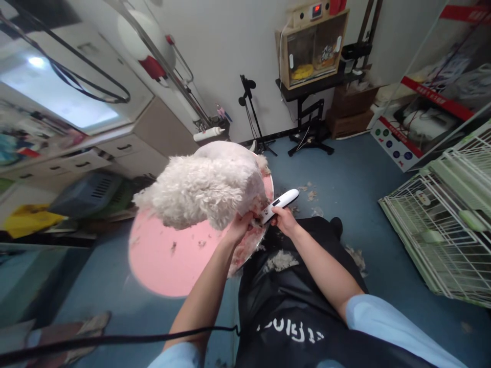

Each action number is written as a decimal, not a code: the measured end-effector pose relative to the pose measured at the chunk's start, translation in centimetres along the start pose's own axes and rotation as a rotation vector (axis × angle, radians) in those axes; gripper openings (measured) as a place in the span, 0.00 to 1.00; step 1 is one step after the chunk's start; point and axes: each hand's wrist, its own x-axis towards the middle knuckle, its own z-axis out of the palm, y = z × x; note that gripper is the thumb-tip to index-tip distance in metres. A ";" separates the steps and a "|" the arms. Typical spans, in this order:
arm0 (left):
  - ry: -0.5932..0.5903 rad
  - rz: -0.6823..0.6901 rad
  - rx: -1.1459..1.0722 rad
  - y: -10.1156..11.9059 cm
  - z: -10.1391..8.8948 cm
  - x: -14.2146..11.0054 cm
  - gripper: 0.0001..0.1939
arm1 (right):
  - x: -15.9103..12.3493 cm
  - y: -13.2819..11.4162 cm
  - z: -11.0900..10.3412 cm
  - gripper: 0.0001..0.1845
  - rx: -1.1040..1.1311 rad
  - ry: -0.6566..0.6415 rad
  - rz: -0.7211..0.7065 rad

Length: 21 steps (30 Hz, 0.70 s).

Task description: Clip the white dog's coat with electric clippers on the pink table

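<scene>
A white curly-haired dog [203, 184] stands on a round pink grooming table [172, 266], its rear part trimmed short. My right hand [284, 221] is closed around a white hair clipper [286, 198], whose head points down and left. Close to the clipper's head, my left hand [244, 223] is closed on the dog's hind leg or paw; the fingers are partly hidden, so the exact grip is hard to see. Cut fur lies under the dog, along the table's near right rim.
A tuft of fur [282, 260] rests on my black apron [291, 291]. Wire cages [445, 225] stand at the right, a drawer cabinet [126, 145] at the left. Behind the table are a black tripod stand [255, 112] and a wooden box with glass doors [314, 51]. A dark cord [153, 337] crosses the lower left.
</scene>
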 end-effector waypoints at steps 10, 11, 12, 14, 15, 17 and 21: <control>0.024 0.001 -0.025 -0.2 -0.4 0.2 0.08 | -1.9 2.1 -0.8 0.13 0.280 -0.110 0.145; 0.025 -0.001 -0.026 -0.2 -0.4 0.1 0.08 | -2.1 1.8 -1.3 0.14 0.293 -0.124 0.160; 0.022 0.000 -0.029 -0.1 -0.4 0.0 0.07 | -2.2 1.3 -1.7 0.15 0.277 -0.133 0.171; 0.020 0.004 -0.035 -0.1 -0.3 -0.1 0.07 | -2.4 -0.3 -2.7 0.18 0.206 -0.139 0.180; 0.019 0.003 -0.037 -0.1 -0.2 -0.2 0.06 | -2.4 -1.1 -3.1 0.19 0.167 -0.137 0.172; 0.021 0.005 -0.043 0.0 0.0 -0.3 0.06 | -2.3 -2.8 -3.4 0.22 0.104 -0.142 0.116; 0.019 0.012 -0.067 0.2 0.4 -0.5 0.05 | -1.9 -4.3 -2.0 0.19 -0.002 -0.090 -0.128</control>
